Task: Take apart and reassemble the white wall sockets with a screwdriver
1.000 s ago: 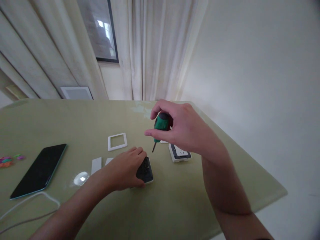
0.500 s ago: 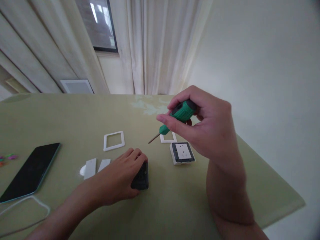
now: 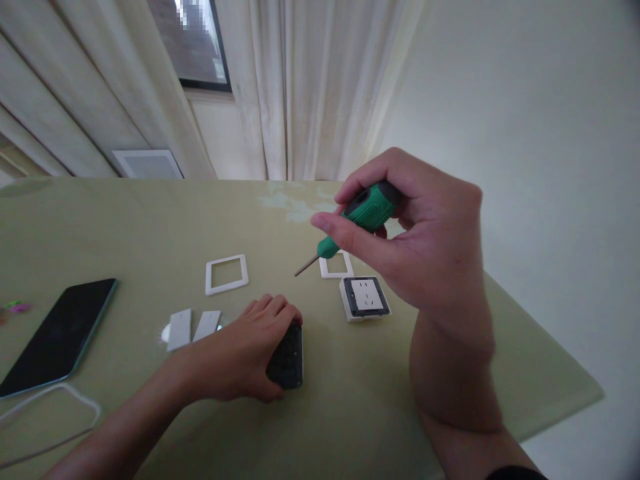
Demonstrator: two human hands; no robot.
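Observation:
My right hand (image 3: 420, 233) is closed around a screwdriver (image 3: 370, 208) with a green and black handle. Its thin metal shaft slants down to the left, the tip in the air above the table. My left hand (image 3: 253, 353) grips a dark rectangular switch module (image 3: 289, 363) by its edges on the table; a light rim shows along its right side, and the palm hides the rest. Below the screwdriver, right of that module, sits a white wall socket (image 3: 367, 297) with a dark inner frame. A white cover frame (image 3: 336, 275) lies behind the socket, partly hidden.
Another white cover frame (image 3: 227, 291) lies behind my left hand. Two white rocker plates (image 3: 180, 330) are left of it. Further left are a dark tablet (image 3: 63, 333), a white cable (image 3: 75, 393) and small colourful bits (image 3: 19, 308). The table's right edge slants beside a wall.
My left hand and the switch module have moved slightly right and nearer to me. The screwdriver has risen slightly in view, still in my right hand. The camera view has tilted a little.

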